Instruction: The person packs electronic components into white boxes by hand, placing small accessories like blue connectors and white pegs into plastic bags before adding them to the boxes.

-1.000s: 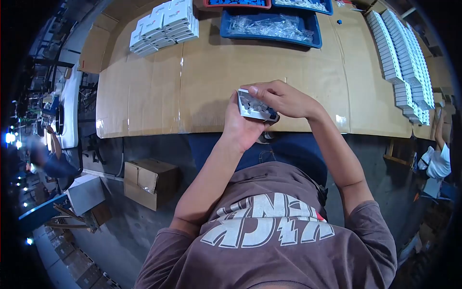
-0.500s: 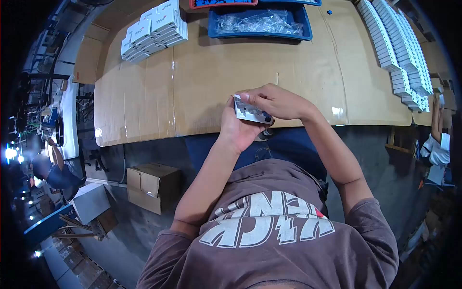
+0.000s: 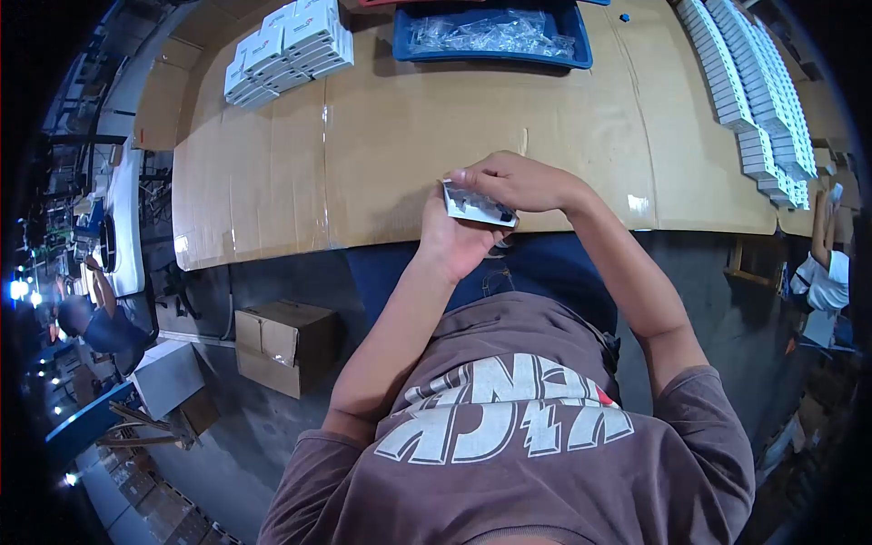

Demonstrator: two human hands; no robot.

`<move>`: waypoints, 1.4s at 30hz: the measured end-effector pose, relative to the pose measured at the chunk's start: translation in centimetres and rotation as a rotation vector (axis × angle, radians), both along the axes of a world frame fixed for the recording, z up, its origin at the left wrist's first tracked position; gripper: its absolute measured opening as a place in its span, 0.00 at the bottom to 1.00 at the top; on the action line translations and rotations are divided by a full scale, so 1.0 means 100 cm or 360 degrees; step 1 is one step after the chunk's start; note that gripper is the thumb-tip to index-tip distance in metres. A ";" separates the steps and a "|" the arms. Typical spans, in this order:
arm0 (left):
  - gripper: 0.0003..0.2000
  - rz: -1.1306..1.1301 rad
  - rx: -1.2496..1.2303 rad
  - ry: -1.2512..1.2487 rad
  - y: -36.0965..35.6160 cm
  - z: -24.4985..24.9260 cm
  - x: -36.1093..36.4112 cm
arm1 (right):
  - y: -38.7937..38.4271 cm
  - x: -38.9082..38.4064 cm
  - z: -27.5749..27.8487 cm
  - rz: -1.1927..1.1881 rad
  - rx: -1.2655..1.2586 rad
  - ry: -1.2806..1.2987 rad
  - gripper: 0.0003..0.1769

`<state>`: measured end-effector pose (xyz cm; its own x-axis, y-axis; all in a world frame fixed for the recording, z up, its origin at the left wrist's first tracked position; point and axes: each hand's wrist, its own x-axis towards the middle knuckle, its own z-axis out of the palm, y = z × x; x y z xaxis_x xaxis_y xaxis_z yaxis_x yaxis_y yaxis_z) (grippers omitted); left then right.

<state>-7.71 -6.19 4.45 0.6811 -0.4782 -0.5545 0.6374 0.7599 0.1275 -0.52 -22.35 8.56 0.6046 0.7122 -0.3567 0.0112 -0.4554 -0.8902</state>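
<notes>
A small white box [image 3: 474, 213] sits in my left hand [image 3: 445, 238], which cups it from below and from its left side. Its open side faces me and shows clear plastic wrapping and a small dark part inside. My right hand [image 3: 525, 182] reaches over from the right, its thumb at the upper edge of the box and its other fingers curled behind it. Those fingertips are hidden, so what they press on is partly out of sight. Both hands are just above the near edge of the cardboard-covered table [image 3: 409, 136].
A blue tray [image 3: 581, 56] of clear plastic bags stands at the back, with a red tray [image 3: 391, 3] behind. Stacked white boxes [image 3: 295, 45] sit back left, and long rows [image 3: 758, 100] at right. A carton [image 3: 286, 350] is on the floor. Co-workers [image 3: 113, 322] appear at the sides.
The box has tilted slightly in my hands, and my right thumb has shifted a little along its upper edge. The whole view has moved slightly; the trays appear higher.
</notes>
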 end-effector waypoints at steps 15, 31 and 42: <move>0.25 0.0097 -0.0188 -0.0030 0.005 0.004 0.004 | -0.005 0.004 0.008 0.0022 0.0209 0.0008 0.30; 0.22 0.0143 -0.0312 -0.0053 0.019 -0.022 -0.005 | 0.001 -0.028 0.019 -0.0030 0.0182 -0.0227 0.26; 0.28 0.0389 -0.0030 -0.0089 0.005 0.006 -0.001 | 0.016 -0.046 0.025 -0.0184 0.0125 -0.0297 0.27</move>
